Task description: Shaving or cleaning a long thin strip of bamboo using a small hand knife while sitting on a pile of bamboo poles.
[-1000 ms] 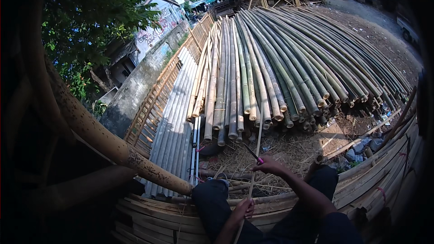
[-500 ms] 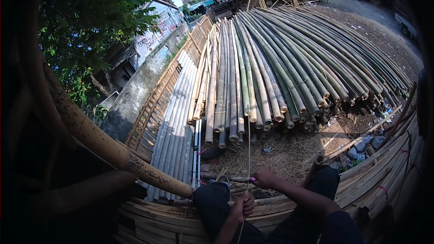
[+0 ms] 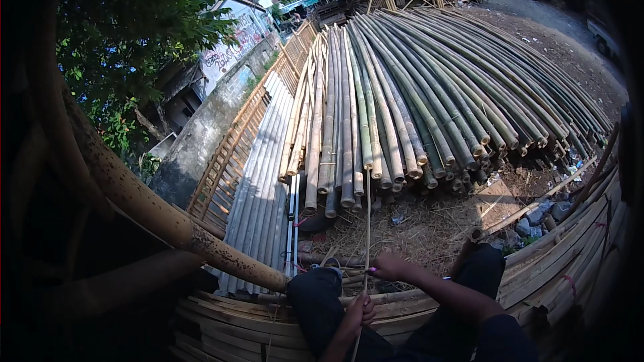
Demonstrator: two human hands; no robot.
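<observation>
A long, thin bamboo strip runs away from my lap toward the pole ends. Low in the view, my left hand is closed around its near part. Just beyond it my right hand is closed on a knife, of which only a bit of pink-purple handle shows clearly. The knife lies against the strip; its blade can hardly be made out now. My knees, in dark trousers, are on either side of the strip.
A wide stack of bamboo poles fills the ground ahead. Grey corrugated sheets and a bamboo fence stand left. A thick bamboo pole crosses the left side. Split bamboo slats lie at right, near stones.
My right hand has shifted slightly left along with the knife, and the blade that pointed left is now barely visible. The strip's far part looks broader; my left hand stays near its place.
</observation>
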